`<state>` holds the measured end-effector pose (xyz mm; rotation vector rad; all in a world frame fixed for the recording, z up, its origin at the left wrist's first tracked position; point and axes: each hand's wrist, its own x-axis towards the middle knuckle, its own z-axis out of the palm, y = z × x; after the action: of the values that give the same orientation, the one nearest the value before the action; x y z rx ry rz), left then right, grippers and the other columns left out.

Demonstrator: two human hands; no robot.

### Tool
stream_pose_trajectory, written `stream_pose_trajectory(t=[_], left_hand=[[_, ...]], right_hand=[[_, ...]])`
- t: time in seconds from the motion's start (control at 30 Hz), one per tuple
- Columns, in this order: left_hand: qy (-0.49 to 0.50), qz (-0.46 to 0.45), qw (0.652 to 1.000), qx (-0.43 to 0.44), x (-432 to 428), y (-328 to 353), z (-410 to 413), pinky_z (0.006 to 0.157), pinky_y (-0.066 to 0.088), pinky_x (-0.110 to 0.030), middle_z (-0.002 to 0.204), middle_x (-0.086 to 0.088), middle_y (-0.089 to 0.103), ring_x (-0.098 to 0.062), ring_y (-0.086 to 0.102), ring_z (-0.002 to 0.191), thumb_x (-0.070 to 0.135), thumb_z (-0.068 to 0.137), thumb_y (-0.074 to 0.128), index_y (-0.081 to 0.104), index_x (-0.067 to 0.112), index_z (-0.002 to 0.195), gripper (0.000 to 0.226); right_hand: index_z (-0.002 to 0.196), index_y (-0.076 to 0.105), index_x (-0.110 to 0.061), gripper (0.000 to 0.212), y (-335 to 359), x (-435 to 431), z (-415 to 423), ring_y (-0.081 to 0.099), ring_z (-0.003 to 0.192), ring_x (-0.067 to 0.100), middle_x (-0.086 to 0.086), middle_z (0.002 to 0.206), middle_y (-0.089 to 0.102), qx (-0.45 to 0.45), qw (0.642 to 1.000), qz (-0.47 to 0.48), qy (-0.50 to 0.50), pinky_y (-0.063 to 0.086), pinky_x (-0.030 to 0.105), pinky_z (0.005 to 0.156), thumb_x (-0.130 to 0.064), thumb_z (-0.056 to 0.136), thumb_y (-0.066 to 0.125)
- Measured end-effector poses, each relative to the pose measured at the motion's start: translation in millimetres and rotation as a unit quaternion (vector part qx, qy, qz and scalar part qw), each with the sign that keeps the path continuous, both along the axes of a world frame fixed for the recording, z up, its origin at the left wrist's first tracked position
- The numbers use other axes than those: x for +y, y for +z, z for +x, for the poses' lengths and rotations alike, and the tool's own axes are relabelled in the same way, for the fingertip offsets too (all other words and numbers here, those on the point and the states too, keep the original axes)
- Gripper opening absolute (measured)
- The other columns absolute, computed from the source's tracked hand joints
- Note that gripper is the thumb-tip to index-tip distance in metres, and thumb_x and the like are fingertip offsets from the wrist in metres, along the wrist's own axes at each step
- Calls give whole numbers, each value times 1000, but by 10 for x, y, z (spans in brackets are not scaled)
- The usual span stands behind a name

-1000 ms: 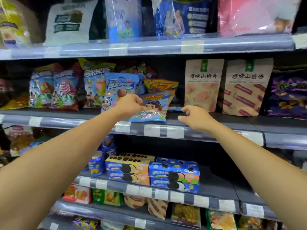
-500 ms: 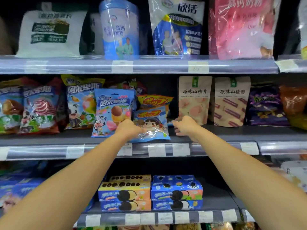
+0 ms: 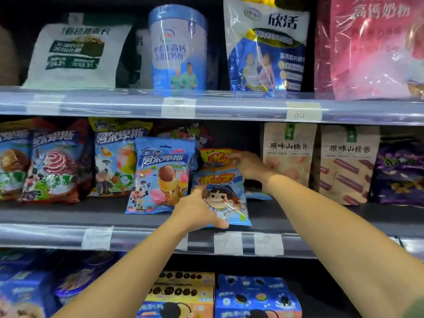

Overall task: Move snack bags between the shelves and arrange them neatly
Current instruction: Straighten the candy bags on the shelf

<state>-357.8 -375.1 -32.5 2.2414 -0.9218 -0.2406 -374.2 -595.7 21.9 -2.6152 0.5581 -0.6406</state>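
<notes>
Closest to me, two bare forearms reach up past the cookie boxes (image 3: 183,292) on the lower shelf, whose fronts are cut off at the bottom of the view.

On the middle shelf (image 3: 68,214), the left grip (image 3: 197,210) has the blue cartoon-girl bag (image 3: 227,203) by its lower left corner. The thumb is tucked under the bottom edge and the fingers curl onto the front. That bag stands at the shelf's front lip, leaning a little, just beside the blue ice-cream bag (image 3: 160,171).

A bit deeper, the right grip (image 3: 250,168) lies at the top of the orange bag (image 3: 214,158) standing directly behind the cartoon-girl bag. Its fingers stretch across the bag's upper edge, but blur keeps me from telling whether they pinch it or only rest there.

To my eye this is the straightening step: the two matching snack bags are being squared up one behind the other. The next move likely calls for sliding the front bag back and upright while steadying the rear one, without nudging the neighbours.

Most of the orange bag is hidden by the front one. Something blue lies flat behind the right wrist, too covered to name. The price tags are unreadable smears, and the top shelf's goods are cropped at the frame's upper edge.
</notes>
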Motion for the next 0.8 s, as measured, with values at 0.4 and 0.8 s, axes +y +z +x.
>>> stream_pose_trajectory(t=[0.4, 0.8], left_hand=[[-3, -56, 998, 11, -40, -123, 107, 105, 44, -37, 143, 6, 43, -17, 48, 123, 56, 46, 85, 28, 50, 144, 114], [26, -18, 999, -42, -116, -101, 155, 101, 44, -33, 144, -5, 41, -21, 49, 123, 34, 58, 91, 20, 51, 146, 114]], right_hand=[[155, 5, -32, 93, 113, -443, 862, 20, 145, 35, 10, 163, 8, 98, 994, -49, 16, 32, 36, 110, -42, 86, 68], [153, 23, -27, 80, 196, -623, 1222, 32, 139, 38, 12, 158, 25, 206, 965, -139, -79, 36, 45, 109, -48, 85, 61]])
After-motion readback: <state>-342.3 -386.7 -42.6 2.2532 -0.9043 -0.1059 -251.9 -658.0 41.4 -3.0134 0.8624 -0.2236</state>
